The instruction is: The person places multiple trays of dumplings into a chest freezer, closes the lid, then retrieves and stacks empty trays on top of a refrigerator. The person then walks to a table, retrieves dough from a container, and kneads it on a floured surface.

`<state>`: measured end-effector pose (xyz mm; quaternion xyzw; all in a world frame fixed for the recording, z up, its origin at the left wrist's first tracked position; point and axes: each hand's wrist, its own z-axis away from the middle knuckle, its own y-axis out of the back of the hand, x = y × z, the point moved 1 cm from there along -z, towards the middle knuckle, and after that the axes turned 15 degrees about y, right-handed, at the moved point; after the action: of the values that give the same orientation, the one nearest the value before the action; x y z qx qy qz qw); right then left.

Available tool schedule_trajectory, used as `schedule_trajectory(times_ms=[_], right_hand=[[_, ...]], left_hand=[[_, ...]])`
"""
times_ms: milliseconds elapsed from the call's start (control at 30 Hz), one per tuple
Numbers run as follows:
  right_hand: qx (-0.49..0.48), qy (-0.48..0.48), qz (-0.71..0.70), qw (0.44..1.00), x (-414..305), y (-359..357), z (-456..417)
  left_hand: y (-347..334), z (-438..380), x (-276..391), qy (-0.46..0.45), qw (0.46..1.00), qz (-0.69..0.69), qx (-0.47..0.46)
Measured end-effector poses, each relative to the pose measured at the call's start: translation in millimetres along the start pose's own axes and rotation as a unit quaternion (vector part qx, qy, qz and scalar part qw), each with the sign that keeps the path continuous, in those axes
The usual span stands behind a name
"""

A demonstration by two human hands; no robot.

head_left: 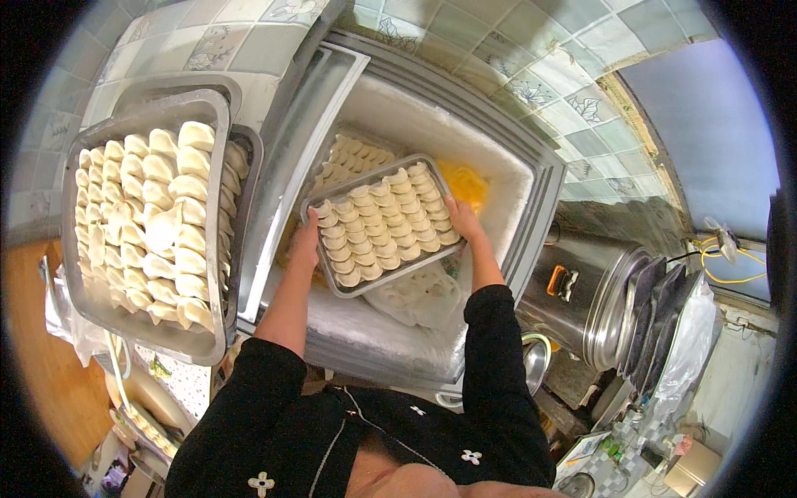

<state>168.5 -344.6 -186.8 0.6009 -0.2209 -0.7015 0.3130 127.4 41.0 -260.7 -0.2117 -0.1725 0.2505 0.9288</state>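
Observation:
Between my two hands is a metal tray [367, 290] filled with rows of dumplings [380, 227], held tilted inside the open chest freezer [498, 274]. My left hand [304, 243] grips its left end, and my right hand [462, 219] grips the right end. Partly hidden behind it, another batch of dumplings [358, 155] lies deeper in the freezer. A clear plastic bag [416, 292] sits below the held tray, and a yellow bag [464, 185] shows beyond my right hand. Frost coats the freezer's inner walls.
Left of the opening, stacked trays [219, 249] of dumplings stand close to the freezer's sliding glass lid [311, 143]. On the right are a large stainless steel pot [579, 292] and several dark trays [654, 317]. A tiled wall [473, 37] runs behind.

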Motion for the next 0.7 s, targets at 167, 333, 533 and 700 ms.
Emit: schedule_trajectory(times_ms=[167, 333, 533, 700], right_hand=[[0.394, -0.027, 0.017, 0.918, -3, -18, 31], [0.290, -0.151, -0.183, 0.927, -24, -111, 91], [0.184, -0.199, -0.325, 0.906, -43, -94, 114], [0.212, -0.202, -0.339, 0.894, -6, -92, 128]], left_hand=[[-44, 37, -8, -0.034, 0.997, 0.024, 0.070], [-79, 60, -23, -0.038, 0.994, 0.006, 0.105], [-50, 28, -46, -0.091, 0.994, 0.061, -0.006], [-19, 5, -27, 0.012, 0.994, 0.075, 0.075]])
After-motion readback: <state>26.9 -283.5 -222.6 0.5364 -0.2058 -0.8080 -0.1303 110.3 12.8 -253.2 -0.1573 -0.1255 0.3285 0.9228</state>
